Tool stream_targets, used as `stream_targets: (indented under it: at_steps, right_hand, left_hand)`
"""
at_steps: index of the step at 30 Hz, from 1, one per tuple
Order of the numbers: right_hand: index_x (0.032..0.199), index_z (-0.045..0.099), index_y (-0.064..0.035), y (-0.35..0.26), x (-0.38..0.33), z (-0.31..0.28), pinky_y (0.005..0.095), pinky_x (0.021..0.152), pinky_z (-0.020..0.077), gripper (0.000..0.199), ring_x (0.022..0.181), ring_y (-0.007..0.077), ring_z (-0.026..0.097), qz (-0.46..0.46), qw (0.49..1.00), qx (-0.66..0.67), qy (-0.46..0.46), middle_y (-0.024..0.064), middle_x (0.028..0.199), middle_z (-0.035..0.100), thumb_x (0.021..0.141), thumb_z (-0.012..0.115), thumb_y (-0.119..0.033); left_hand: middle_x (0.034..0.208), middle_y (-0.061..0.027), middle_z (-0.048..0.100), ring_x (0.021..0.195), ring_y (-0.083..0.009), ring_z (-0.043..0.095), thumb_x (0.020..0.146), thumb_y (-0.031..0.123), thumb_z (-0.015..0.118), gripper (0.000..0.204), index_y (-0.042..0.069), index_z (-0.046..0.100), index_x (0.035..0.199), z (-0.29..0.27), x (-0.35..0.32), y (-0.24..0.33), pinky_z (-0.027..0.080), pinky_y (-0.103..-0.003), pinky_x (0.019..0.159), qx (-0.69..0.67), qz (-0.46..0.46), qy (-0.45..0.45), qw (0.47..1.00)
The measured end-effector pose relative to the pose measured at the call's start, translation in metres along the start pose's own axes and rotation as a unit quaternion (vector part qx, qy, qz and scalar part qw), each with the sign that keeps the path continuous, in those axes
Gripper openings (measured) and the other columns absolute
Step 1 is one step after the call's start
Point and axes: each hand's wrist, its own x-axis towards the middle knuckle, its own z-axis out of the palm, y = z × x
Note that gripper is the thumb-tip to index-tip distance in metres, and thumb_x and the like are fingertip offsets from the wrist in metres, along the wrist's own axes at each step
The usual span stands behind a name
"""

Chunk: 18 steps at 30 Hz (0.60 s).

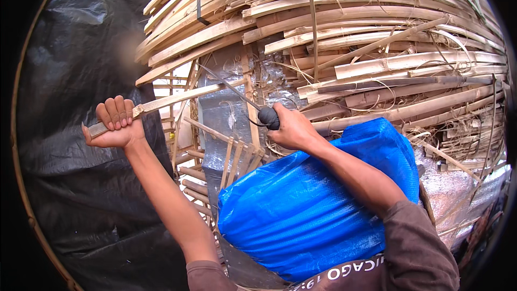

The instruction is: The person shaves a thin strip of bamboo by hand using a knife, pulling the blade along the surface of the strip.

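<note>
My left hand [117,121] is closed around one end of a split bamboo strip [186,96], at the left in front of the black sheet. The strip slants up to the right, its far end near the middle. My right hand [295,128] grips a knife [269,118] by its black, wrapped-looking handle. The thin blade points up and to the left and crosses the strip near its far end; whether the two touch I cannot tell. Below my right forearm, a blue tarp [312,205] is spread across my lap.
A large heap of split bamboo lengths [377,16] fills the back and right, with curled shavings among them. A black plastic sheet [81,183] hangs along the left. Silvery sheeting [218,110] and a bamboo lattice [237,161] lie between the sheet and the heap.
</note>
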Motion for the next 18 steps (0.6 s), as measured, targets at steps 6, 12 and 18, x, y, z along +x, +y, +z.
stream_targets:
  at_steps: [6,12,18]
  right_hand:
    - [0.109,0.051,0.0031,0.055,0.016,0.024,0.0541,0.082,0.0502,0.046,0.089,0.0478,0.064,0.062,0.998,-0.001,0.023,0.0325,0.088,0.065,0.073,0.068,-0.019]
    - [0.108,0.050,0.0019,-0.012,-0.010,0.010,0.0550,0.081,0.0490,0.043,0.089,0.0496,0.063,-0.022,0.998,0.049,-0.016,0.0323,0.088,0.065,0.074,0.067,-0.018]
    - [0.110,0.051,0.0007,0.020,-0.001,0.026,0.0545,0.081,0.0498,0.044,0.090,0.0475,0.064,-0.009,0.998,0.056,-0.002,0.0303,0.090,0.066,0.073,0.067,-0.016]
  left_hand:
    - [0.045,0.0027,0.028,0.040,-0.0081,0.025,0.079,0.058,0.043,0.053,0.017,0.029,0.048,0.004,0.001,-0.003,0.020,-0.021,0.038,0.022,-0.003,0.000,1.000]
    - [0.046,0.0030,0.028,0.042,-0.0080,0.028,0.074,0.053,0.048,0.048,0.017,0.029,0.049,0.005,0.003,-0.001,0.022,-0.021,0.040,0.024,-0.005,-0.002,1.000]
    - [0.044,0.0025,0.027,0.041,-0.0095,0.025,0.075,0.055,0.043,0.049,0.017,0.028,0.050,-0.009,-0.014,0.004,0.020,-0.021,0.038,0.025,0.024,0.043,0.998]
